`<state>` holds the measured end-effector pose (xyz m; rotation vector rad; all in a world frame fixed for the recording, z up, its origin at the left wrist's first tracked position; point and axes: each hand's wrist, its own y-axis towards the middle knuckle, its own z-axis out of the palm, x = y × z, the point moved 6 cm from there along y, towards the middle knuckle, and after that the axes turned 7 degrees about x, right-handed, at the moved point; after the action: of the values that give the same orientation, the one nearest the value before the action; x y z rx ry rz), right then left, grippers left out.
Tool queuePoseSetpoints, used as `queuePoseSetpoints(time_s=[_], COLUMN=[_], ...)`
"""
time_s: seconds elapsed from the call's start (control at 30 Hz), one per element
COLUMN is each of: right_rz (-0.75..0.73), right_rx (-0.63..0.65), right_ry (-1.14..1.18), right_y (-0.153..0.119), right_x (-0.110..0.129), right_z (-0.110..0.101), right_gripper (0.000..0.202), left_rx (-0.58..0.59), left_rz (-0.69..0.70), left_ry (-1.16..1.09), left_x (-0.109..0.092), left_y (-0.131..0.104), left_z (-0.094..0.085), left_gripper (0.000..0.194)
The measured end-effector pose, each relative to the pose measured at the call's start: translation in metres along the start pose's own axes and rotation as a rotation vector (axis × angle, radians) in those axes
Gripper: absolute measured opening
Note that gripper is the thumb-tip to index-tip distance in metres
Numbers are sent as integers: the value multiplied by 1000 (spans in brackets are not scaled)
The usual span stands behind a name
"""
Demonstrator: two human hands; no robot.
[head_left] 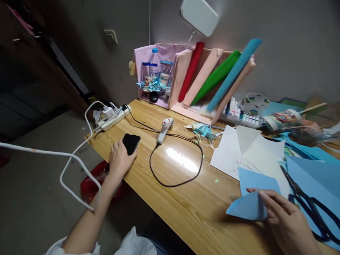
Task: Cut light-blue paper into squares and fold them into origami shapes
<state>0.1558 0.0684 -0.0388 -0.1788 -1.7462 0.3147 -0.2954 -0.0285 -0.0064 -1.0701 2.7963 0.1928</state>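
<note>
At the table's left edge, my left hand (121, 158) is closed around the lower part of a black phone (131, 143), which lies on or just above the wood; I cannot tell which. My right hand (285, 220), on the right, pinches a folded piece of light blue paper (246, 207) between thumb and fingers. Behind it lies another blue sheet (257, 180) over white paper (227, 152). Black-handled scissors (313, 207) rest on larger blue paper (324, 177) beside my right hand. A white hot glue gun (165, 130) with a black cord stands mid-table.
A power strip (114, 119) with plugs sits at the left corner, and a white cable (74, 155) loops over my left arm. Paper rolls lean in a pink cardboard holder (174, 83) at the back. Markers (243, 113), blue paper scraps (202, 131) and a patterned cup (283, 119) stand rightward.
</note>
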Motion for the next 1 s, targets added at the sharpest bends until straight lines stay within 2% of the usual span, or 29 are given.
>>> queuePoseSetpoints(time_s=[0.03, 0.13, 0.23, 0.43, 0.63, 0.83, 1.0], right_rz=[53, 190, 247, 246, 291, 325, 272], right_rx=[30, 10, -5, 17, 15, 44, 89], right_ry=[52, 180, 232, 266, 268, 249, 204], right_y=[0, -5, -10, -11, -4, 6, 10], right_x=[-3, -7, -3, 4, 0, -11, -15], right_z=[2, 6, 14, 34, 48, 48, 43], right_gripper=[31, 35, 37, 36, 38, 35, 29], left_rx=[5, 21, 12, -33, -56, -8, 19], left_rz=[-16, -32, -35, 29, -9, -22, -32], left_ry=[3, -8, -37, -137, -339, -456, -506], left_x=[-1, -5, -4, 3, 25, 32, 34], left_y=[1, 1, 0, -9, -18, -20, -21], left_z=[-1, -4, -4, 4, 4, 2, 5], left_gripper=[73, 72, 74, 85, 83, 72, 69])
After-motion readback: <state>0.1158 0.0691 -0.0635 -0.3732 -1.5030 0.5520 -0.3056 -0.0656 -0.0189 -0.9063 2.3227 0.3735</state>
